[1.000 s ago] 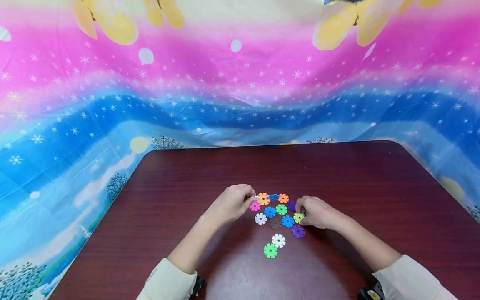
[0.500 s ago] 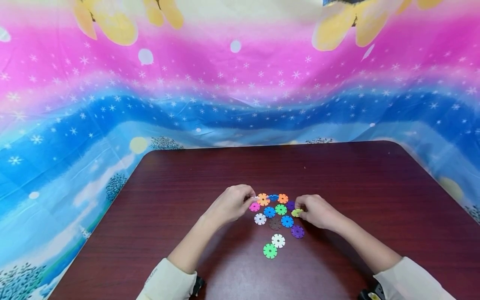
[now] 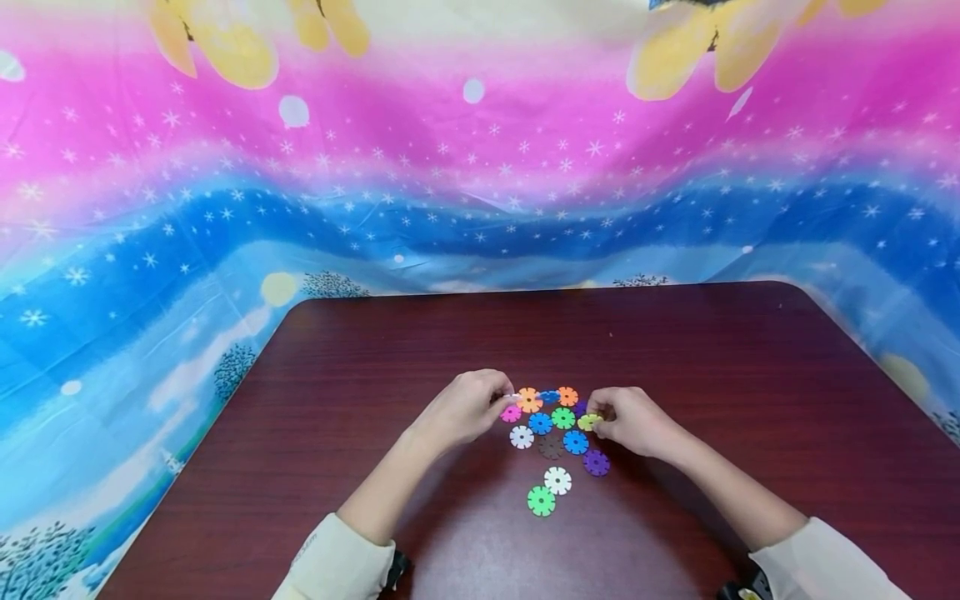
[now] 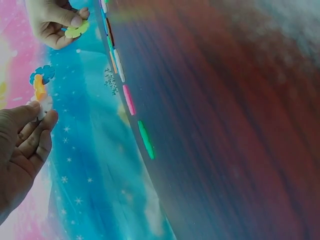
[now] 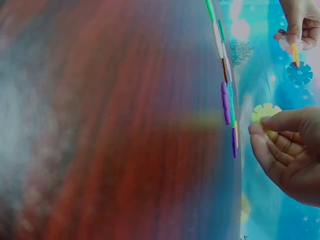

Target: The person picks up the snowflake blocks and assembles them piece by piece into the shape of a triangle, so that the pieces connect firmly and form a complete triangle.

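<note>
My left hand (image 3: pixel 474 407) pinches a white notched plastic disc (image 4: pixel 46 104) between thumb and fingers. Joined to that disc in a short chain are an orange disc (image 3: pixel 528 400) and a blue disc (image 5: pixel 300 73), held up off the table. Facing it, my right hand (image 3: pixel 633 421) pinches a yellow-green notched disc (image 5: pixel 265 112) by its edge, raised above the table and a short way from the chain's blue end. In the left wrist view, the yellow-green disc (image 4: pixel 76 30) shows tilted beneath the right thumb.
Several loose discs lie flat on the dark red table (image 3: pixel 375 350) between and below the hands, among them a green disc (image 3: pixel 541 501), a white disc (image 3: pixel 557 481), a purple disc (image 3: pixel 596 462) and a brown disc (image 3: pixel 551 448). A patterned cloth (image 3: pixel 480 167) hangs behind the table.
My right hand has lifted the yellow-green disc off the table, tilted it and brought it slightly left toward the chain. My left hand stays almost still.
</note>
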Available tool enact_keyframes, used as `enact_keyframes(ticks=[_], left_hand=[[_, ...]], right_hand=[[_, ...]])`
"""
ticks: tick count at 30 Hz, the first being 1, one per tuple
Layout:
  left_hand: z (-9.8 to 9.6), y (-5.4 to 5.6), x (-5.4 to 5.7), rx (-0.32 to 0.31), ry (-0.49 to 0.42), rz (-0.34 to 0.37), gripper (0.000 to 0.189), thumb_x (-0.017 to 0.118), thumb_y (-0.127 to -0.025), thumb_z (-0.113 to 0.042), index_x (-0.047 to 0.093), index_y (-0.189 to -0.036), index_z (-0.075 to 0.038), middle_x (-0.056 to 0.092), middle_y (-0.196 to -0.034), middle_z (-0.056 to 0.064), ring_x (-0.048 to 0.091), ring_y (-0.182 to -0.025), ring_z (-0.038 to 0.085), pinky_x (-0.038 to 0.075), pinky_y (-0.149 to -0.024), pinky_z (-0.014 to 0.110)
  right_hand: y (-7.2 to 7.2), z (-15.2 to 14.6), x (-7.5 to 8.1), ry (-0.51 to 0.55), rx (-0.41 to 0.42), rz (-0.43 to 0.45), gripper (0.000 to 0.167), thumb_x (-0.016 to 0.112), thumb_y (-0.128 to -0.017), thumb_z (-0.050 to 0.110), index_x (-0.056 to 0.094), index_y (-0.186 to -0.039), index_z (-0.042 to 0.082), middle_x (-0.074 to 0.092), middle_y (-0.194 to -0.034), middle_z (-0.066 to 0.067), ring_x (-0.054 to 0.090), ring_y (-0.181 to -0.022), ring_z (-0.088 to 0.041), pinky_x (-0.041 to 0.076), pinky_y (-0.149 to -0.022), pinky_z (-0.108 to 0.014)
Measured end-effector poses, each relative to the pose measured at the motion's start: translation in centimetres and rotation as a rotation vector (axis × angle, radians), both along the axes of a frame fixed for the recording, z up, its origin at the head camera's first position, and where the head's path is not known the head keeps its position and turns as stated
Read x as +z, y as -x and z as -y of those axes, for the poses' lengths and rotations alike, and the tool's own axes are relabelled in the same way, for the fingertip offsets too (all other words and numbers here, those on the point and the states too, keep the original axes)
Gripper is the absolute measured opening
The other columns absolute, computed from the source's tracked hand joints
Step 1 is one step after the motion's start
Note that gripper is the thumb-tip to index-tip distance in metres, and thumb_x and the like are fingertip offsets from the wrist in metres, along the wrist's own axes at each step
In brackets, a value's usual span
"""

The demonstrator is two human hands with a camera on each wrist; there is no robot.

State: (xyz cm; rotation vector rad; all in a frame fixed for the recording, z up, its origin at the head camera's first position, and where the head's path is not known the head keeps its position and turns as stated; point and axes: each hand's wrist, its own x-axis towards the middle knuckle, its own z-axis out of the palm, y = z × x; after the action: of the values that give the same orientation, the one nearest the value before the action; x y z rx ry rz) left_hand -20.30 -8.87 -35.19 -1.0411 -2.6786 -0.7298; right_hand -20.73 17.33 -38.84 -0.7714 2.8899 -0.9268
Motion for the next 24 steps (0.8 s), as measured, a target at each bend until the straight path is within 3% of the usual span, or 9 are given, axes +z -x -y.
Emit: enact_keyframes(ticks=[8, 12, 16, 20, 24], left_hand=[[-0.1, -0.1, 0.0, -0.003, 0.010, 0.013, 0.005, 0.067, -0.085, -0.011, 0.066, -0.087, -0.006, 0.059, -0.077, -0.003, 0.049, -0.064, 0.007, 0.044, -0.060, 0.016], [-0.1, -0.1, 0.0, -0.001, 0.015, 0.014, 0.005, 0.067, -0.085, -0.011, 0.066, -0.087, -0.007, 0.058, -0.076, -0.003, 0.048, -0.064, 0.007, 0.043, -0.059, 0.015], [-0.1, -0.2, 0.0, 0.000, 0.017, 0.020, 0.004, 0.067, -0.085, -0.011, 0.066, -0.087, -0.007, 0.058, -0.077, -0.004, 0.048, -0.065, 0.007, 0.043, -0.059, 0.015], [0.0, -0.3, 0.0, 0.000, 0.019, 0.017, 0.005, 0.067, -0.085, -0.012, 0.066, -0.087, -0.008, 0.058, -0.076, -0.004, 0.048, -0.065, 0.007, 0.043, -0.060, 0.015], [0.0, -0.2, 0.0, -0.007, 0.021, 0.007, 0.005, 0.067, -0.085, -0.012, 0.066, -0.086, -0.008, 0.059, -0.077, -0.004, 0.049, -0.065, 0.007, 0.044, -0.060, 0.015]], right_hand=[[-0.6, 0.6, 0.5, 0.119, -0.015, -0.014, 0.014, 0.070, -0.078, -0.001, 0.064, -0.080, 0.011, 0.059, -0.071, 0.005, 0.051, -0.061, -0.011, 0.045, -0.052, -0.024], [-1.0, 1.0, 0.8, 0.306, -0.052, 0.127, 0.005, 0.066, -0.083, 0.002, 0.063, -0.088, 0.002, 0.063, -0.075, -0.006, 0.063, -0.063, -0.016, 0.053, -0.056, -0.026], [-1.1, 1.3, 1.1, 0.489, -0.099, 0.281, 0.015, 0.063, -0.086, 0.004, 0.059, -0.095, -0.008, 0.063, -0.078, -0.019, 0.066, -0.066, -0.028, 0.055, -0.058, -0.033], [-1.2, 1.4, 1.4, 0.598, -0.113, 0.382, 0.021, 0.061, -0.088, 0.005, 0.055, -0.098, -0.012, 0.062, -0.080, -0.026, 0.066, -0.068, -0.032, 0.055, -0.062, -0.039], [-1.3, 1.4, 1.5, 0.673, -0.117, 0.461, 0.023, 0.059, -0.089, 0.006, 0.052, -0.099, -0.014, 0.062, -0.082, -0.026, 0.067, -0.069, -0.028, 0.054, -0.066, -0.043]])
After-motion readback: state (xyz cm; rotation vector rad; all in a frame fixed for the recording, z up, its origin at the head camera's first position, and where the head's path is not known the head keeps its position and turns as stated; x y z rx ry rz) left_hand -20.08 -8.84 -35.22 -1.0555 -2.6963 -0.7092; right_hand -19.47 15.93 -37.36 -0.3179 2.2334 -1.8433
